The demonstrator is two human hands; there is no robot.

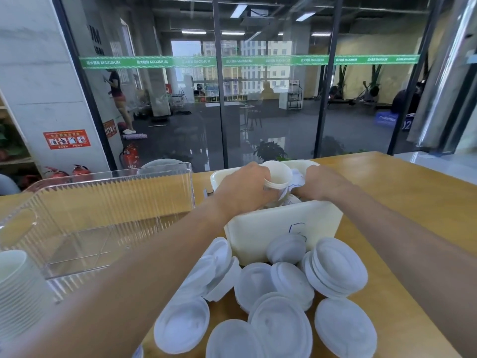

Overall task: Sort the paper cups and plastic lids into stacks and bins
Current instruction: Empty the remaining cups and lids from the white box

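Midway by the look of it: left hand (242, 188) curled round nested paper cups (277, 177) over the white bin (284, 223); right hand (320, 183) inside, fingers hidden. Plastic lids (271, 293) loose on worktop (413, 202); clear bin (103, 202) bare.

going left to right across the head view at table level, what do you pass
stack of paper cups → clear plastic bin → left hand → paper cup it grips → right hand, over the white bin

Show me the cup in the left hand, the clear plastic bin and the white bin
paper cup (278, 174), head view, on its inner wall near the rim
clear plastic bin (116, 195), head view, on its ribbed far wall
white bin (271, 228), head view, on its near outer wall
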